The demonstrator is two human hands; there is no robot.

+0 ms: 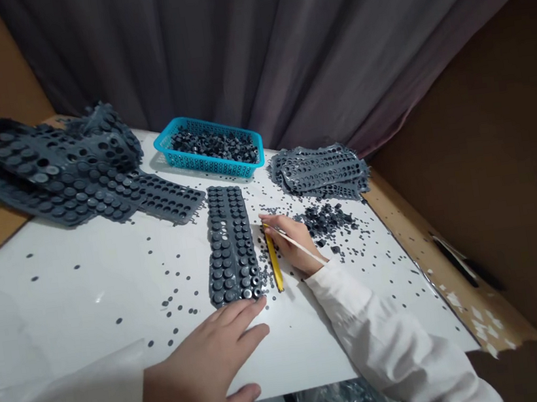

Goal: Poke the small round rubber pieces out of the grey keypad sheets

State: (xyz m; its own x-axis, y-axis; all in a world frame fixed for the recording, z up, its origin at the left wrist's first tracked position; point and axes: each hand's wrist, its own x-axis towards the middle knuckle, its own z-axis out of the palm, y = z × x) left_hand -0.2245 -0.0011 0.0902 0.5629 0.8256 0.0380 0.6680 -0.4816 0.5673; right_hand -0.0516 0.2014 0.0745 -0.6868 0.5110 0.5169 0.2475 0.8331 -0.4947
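Note:
A dark grey moulded rubber sheet [232, 252] with rows of round raised caps lies lengthwise before me; several holes show in its upper half. My left hand [219, 356] rests flat with fingers spread, its fingertips at the sheet's near edge. Right of the sheet, my right hand [293, 240] is closed around a thin white stick [299, 244] that slants back over the hand. A narrow yellow strip-like tool [275, 263] runs from beneath its fingertips toward me; whether the fingers grip it too is unclear. Small dark discs [264, 254] are scattered around it.
A blue basket [209, 162] of small dark rubber pieces stands at the back. Crumpled grey sheets [80, 166] are heaped at left, and perforated sheets [321, 169] are stacked at right. A loose pile of dark pieces [328, 219] lies beyond my right hand. Cardboard walls flank the table.

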